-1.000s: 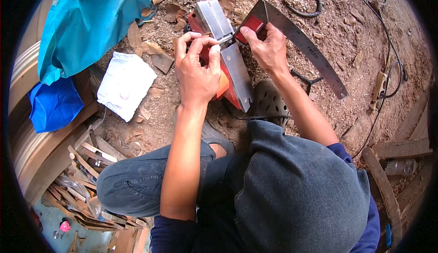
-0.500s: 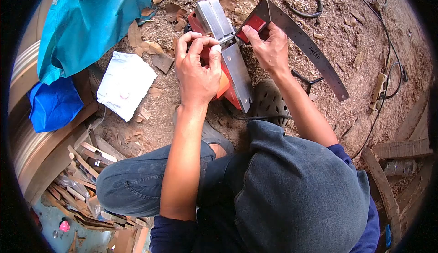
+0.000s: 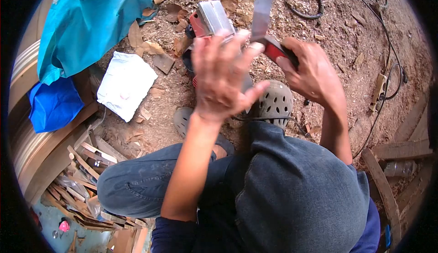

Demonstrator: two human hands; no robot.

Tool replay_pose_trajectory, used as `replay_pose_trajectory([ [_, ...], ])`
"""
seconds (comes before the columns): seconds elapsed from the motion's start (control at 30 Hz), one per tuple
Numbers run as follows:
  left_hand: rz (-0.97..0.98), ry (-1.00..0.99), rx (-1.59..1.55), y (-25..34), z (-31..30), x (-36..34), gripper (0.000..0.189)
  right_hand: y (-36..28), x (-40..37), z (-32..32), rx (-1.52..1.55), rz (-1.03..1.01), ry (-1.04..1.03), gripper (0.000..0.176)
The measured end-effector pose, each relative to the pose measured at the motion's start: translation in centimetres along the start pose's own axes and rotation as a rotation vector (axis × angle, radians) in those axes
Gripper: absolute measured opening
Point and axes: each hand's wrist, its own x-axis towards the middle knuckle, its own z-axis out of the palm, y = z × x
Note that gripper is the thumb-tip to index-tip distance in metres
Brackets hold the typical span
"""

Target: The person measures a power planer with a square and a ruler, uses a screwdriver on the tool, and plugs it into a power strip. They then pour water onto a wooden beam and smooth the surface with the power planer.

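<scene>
My right hand [image 3: 315, 72] grips the red and black handle of a try square [image 3: 263, 13]. Its steel blade points up toward the top edge of the view, smeared by motion. My left hand [image 3: 223, 79] is blurred, with fingers spread and nothing in them, the fingertips close beside the handle. Beneath it, an electric hand planer [image 3: 215, 17] lies on the ground with its flat metal sole facing up. Its red body shows at the far end, while the left hand hides most of the near half.
Wood shavings and dry leaves [image 3: 153, 47] cover the ground. A white packet [image 3: 125, 86], teal cloth [image 3: 98, 24] and blue cloth [image 3: 55, 103] lie at left, above scrap wood [image 3: 82, 193]. Black cable [image 3: 388, 38] runs along the right. A clog-covered foot [image 3: 276, 100] is near the planer.
The try square has swung from pointing down right to pointing up, and my right hand has moved right and down. My left hand has opened from bent fingers and shifted right over the planer.
</scene>
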Motion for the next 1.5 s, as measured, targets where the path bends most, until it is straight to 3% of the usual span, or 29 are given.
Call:
replay_pose_trajectory([
  [0.07,0.032,-0.182,-0.012,2.2,0.8,-0.2,0.077,-0.2,-0.4,-1.2,-0.06,-0.09,0.032,0.015],
  [0.13,0.007,-0.221,-0.042,4.0,1.5,-0.6,0.077,-0.5,-0.7,-2.3,0.036,-0.019,-0.257,0.011],
  [0.2,-0.019,-0.253,-0.076,4.6,2.4,-1.4,0.063,-0.5,-0.9,-2.6,0.063,-0.018,-0.305,0.011],
  [0.3,0.036,-0.235,-0.095,3.9,1.9,-1.1,0.067,-0.3,-1.0,-3.2,0.132,-0.044,-0.458,0.022],
  [0.33,0.073,-0.249,-0.121,3.6,1.6,-0.9,0.066,0.6,-0.5,-3.5,0.205,-0.185,-0.478,0.034],
  [0.4,0.069,-0.22,-0.161,3.2,1.3,-0.6,0.066,4.0,0.1,-3.0,0.667,0.04,-0.493,0.047],
  [0.43,0.043,-0.305,-0.227,3.1,0.9,-0.5,0.066,4.8,1.6,-3.1,0.698,0.178,-0.502,0.054],
  [0.5,0.032,-0.371,-0.302,3.1,1.0,-0.5,0.07,4.5,4.6,0.0,0.44,0.27,-0.305,0.043],
  [0.7,0.049,-0.462,-0.302,4.0,1.8,-1.9,0.071,5.8,8.9,9.7,0.341,0.171,-0.255,0.033],
  [0.87,-0.003,-0.504,-0.289,4.2,2.6,-2.4,0.067,6.6,9.3,11.8,0.238,0.059,-0.055,0.029],
  [0.9,-0.002,-0.502,-0.289,4.2,2.6,-2.5,0.067,6.7,9.2,11.7,0.236,0.058,-0.054,0.029],
  [0.97,-0.014,-0.524,-0.268,4.3,2.7,-2.5,0.065,5.4,9.1,10.6,0.444,0.311,-0.221,0.026],
  [1.3,-0.06,-0.561,-0.269,4.3,3.4,-2.7,0.064,6.3,9.5,11.6,0.505,0.302,-0.233,0.02],
  [1.5,-0.074,-0.558,-0.226,4.4,4.0,-3.3,0.064,6.4,9.7,11.0,0.439,0.295,-0.301,0.026],
])
